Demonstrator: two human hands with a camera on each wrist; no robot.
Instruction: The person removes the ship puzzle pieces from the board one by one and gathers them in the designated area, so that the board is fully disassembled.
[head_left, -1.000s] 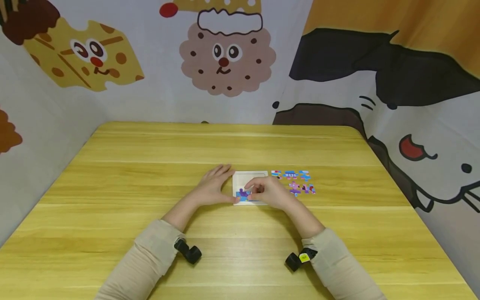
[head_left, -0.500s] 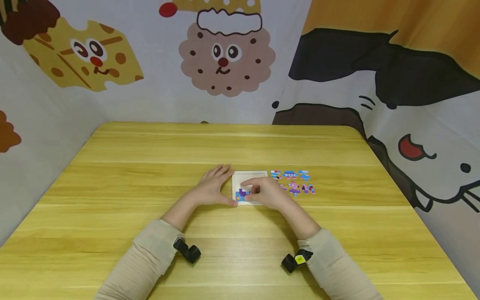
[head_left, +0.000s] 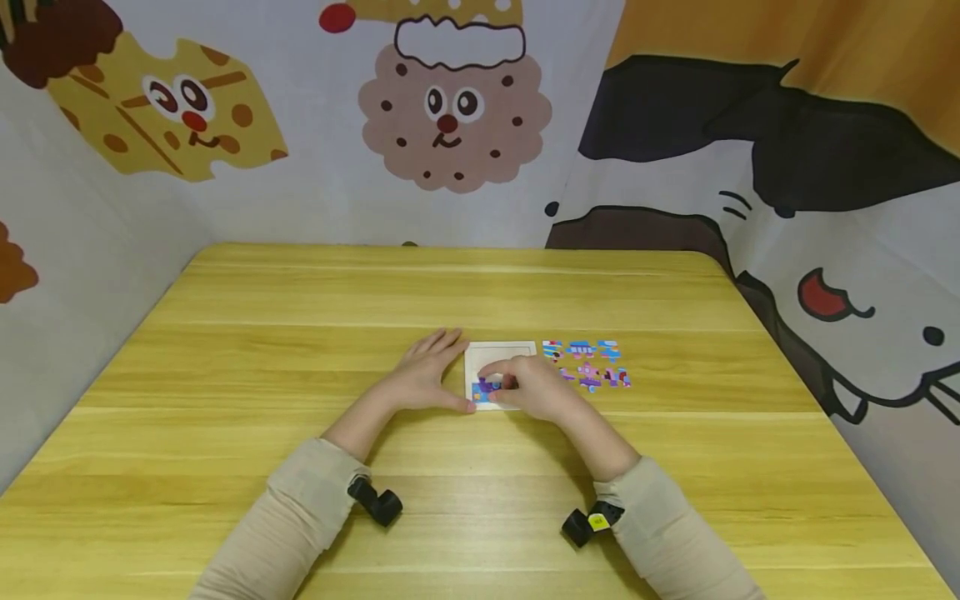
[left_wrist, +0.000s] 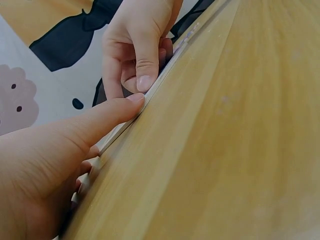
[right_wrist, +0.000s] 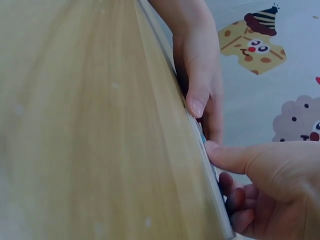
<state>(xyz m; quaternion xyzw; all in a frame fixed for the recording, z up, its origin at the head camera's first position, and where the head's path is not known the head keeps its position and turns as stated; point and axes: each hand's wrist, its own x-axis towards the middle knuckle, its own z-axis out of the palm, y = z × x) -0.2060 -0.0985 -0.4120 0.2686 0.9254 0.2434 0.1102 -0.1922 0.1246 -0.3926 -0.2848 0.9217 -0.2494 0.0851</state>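
A small white puzzle board point(head_left: 498, 348) lies flat on the table, with blue, orange and purple puzzle pieces point(head_left: 480, 393) in its lower left part. My left hand point(head_left: 427, 375) spreads around the board's left side, fingers extended, its thumb at the near left corner. Over the board, my right hand point(head_left: 536, 386) has its index finger and thumb bent around a purple puzzle piece point(head_left: 491, 386). That hand's other fingers curl under, as the right wrist view shows, and hide the board's lower right. Both wrist views see the board nearly edge-on.
Several loose puzzle pieces point(head_left: 588, 375) lie in rows to the right of the board, the nearest partly behind the right hand. All this is on a wooden table point(head_left: 480, 508). Behind the far edge hangs a cartoon-printed cloth point(head_left: 300, 208).
My right hand has shifted slightly left over the board, its index finger and thumb now around the purple piece. The left thumb has slid a little nearer to the corner.
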